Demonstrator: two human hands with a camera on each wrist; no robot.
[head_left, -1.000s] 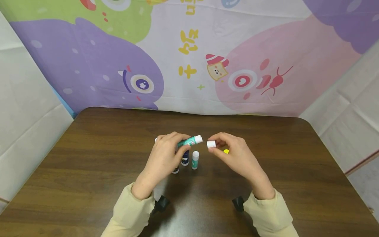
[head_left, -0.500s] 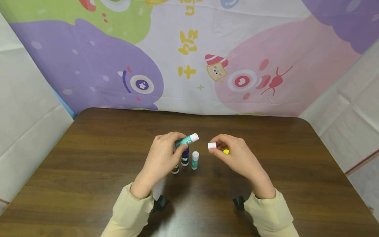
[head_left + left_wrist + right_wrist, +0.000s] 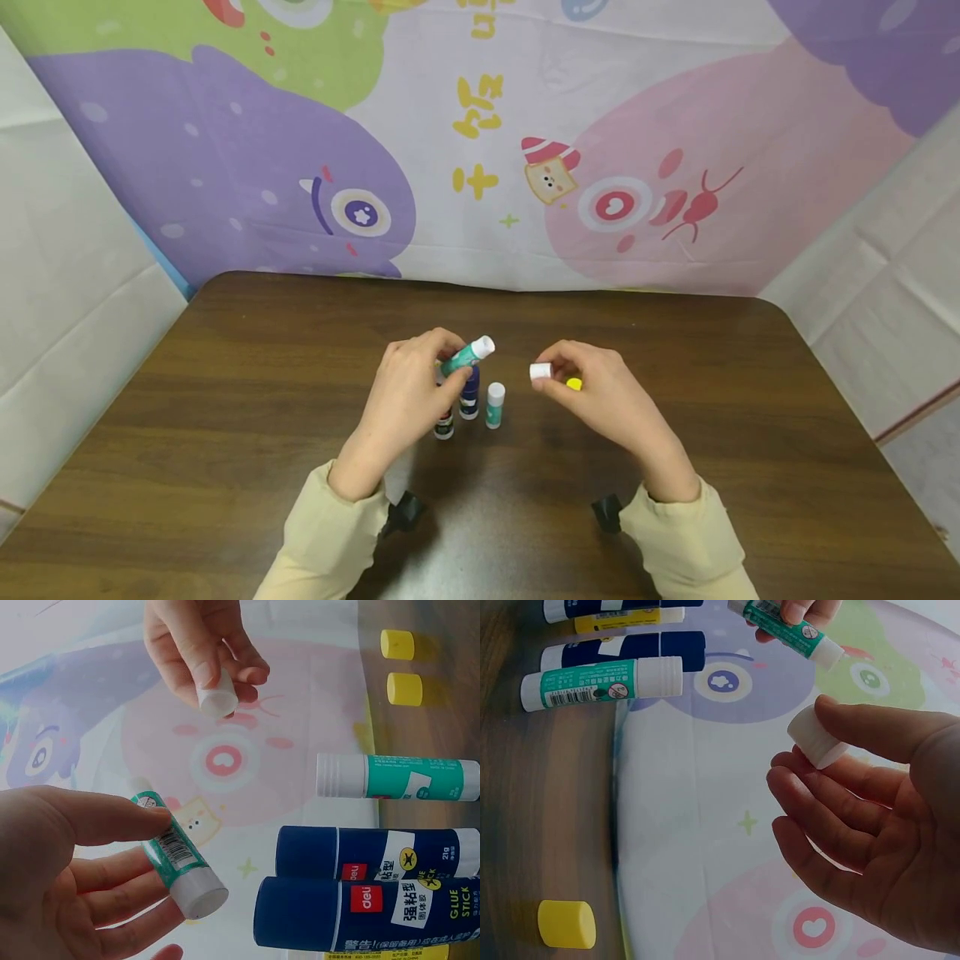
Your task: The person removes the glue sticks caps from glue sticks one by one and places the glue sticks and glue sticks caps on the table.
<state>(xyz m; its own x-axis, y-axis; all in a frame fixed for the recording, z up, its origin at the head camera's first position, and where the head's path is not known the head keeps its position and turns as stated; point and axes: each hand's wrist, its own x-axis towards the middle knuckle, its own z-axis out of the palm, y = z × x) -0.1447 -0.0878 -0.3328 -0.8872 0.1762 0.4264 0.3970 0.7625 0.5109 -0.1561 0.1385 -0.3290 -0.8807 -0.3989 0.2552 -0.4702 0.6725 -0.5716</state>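
Note:
My left hand [image 3: 405, 387] grips a green glue stick [image 3: 462, 359] between thumb and fingers. Tilted above the table, it has its white open end up and to the right. A white cap [image 3: 540, 372] is pinched by my right hand [image 3: 607, 392], a short gap away from the stick; the right wrist view shows the cap [image 3: 815, 738] between thumb and fingertips. Below the hands, a second green glue stick [image 3: 494, 407] stands upright, its white cap on. Beside it stands a navy glue stick [image 3: 469, 397], with another navy glue stick [image 3: 367, 913] in the left wrist view.
Two yellow caps [image 3: 397, 645] [image 3: 405, 689] stand on the brown table [image 3: 225, 433], largely behind my right hand in the head view. A yellow glue stick [image 3: 630, 620] shows between the navy ones. A cartoon-printed cloth [image 3: 480, 242] hangs along the table's far edge.
The left hand has drawn the green glue stick leftward and tilted it more steeply. The cap in the right hand has shifted slightly right and down, widening the gap.

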